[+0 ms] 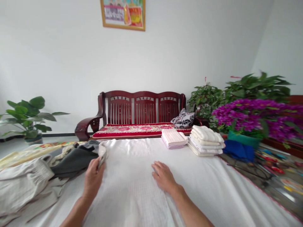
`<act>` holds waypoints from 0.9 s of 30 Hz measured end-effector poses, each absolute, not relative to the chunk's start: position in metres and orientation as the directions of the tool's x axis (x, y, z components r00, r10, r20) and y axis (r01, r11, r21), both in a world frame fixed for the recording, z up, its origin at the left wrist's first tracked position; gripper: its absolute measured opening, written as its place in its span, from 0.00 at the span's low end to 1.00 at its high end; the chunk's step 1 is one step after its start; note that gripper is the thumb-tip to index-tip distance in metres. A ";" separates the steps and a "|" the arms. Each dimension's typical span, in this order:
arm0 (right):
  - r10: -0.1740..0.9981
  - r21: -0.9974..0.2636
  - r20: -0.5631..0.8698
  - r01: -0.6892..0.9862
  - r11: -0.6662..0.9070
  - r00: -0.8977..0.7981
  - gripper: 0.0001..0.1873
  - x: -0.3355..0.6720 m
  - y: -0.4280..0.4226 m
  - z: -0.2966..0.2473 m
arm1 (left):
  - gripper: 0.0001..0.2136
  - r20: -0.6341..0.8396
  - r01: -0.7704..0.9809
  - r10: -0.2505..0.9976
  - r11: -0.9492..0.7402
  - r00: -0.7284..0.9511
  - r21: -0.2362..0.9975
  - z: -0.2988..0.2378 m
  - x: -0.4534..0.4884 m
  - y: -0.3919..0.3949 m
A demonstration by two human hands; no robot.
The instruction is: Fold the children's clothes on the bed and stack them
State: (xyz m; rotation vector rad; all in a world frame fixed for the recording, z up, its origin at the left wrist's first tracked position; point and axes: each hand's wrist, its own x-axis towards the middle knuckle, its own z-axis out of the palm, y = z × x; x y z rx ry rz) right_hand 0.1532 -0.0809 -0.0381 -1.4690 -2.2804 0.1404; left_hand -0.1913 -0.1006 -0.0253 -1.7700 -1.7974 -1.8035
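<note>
My left hand (93,178) is closed on the edge of a pale grey cloth (102,153) at the right end of a heap of loose clothes. Dark grey trousers or a similar dark garment (73,159) lie in that heap, beside a pale wrinkled garment (26,181). My right hand (163,176) is over the white sheet (132,192), fingers stretched out and nothing seen in them; whether it touches the sheet I cannot tell. Farther off, to its right, are a folded pink-striped cloth stack (174,138) and a taller stack of folded white cloths (205,142).
A dark red wooden bench (144,108) with a red patterned cover stands behind the sheet. At right are purple flowers (251,115) in a green pot, a blue cloth (239,150) and assorted small items. A leafy plant (30,116) stands at left.
</note>
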 end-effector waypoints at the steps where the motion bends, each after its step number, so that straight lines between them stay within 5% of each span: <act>1: 0.889 -0.307 0.292 0.846 0.437 -0.353 0.22 0.153 -0.081 -0.038 | 0.15 0.675 0.640 0.691 -0.400 -0.260 0.656 -0.027 -0.174 -0.105; 6: 0.887 -0.309 0.298 0.843 0.440 -0.353 0.22 0.153 -0.079 -0.039 | 0.17 0.450 0.494 0.840 -0.542 0.303 0.679 -0.035 -0.112 -0.133; 8: 0.887 -0.301 0.293 0.846 0.440 -0.357 0.23 0.154 -0.077 -0.041 | 0.18 0.404 0.478 0.833 -0.549 0.378 0.685 -0.033 -0.108 -0.138; 12: 0.880 -0.293 0.290 0.841 0.455 -0.375 0.23 0.156 -0.072 -0.046 | 0.16 0.565 0.675 0.815 -0.488 0.126 0.553 -0.024 -0.130 -0.131; 16: 0.871 -0.303 0.319 0.830 0.468 -0.374 0.23 0.157 -0.070 -0.048 | 0.24 0.671 0.960 0.737 -0.126 -0.079 0.251 -0.024 -0.167 -0.117; 19: 0.874 -0.308 0.320 0.833 0.460 -0.364 0.23 0.156 -0.070 -0.048 | 0.26 0.646 0.991 0.751 0.108 -0.136 0.083 -0.031 -0.186 -0.108; 27: 0.874 -0.275 0.308 0.844 0.461 -0.377 0.23 0.155 -0.070 -0.046 | 0.11 0.546 0.971 0.805 0.226 -0.230 0.076 -0.033 -0.189 -0.089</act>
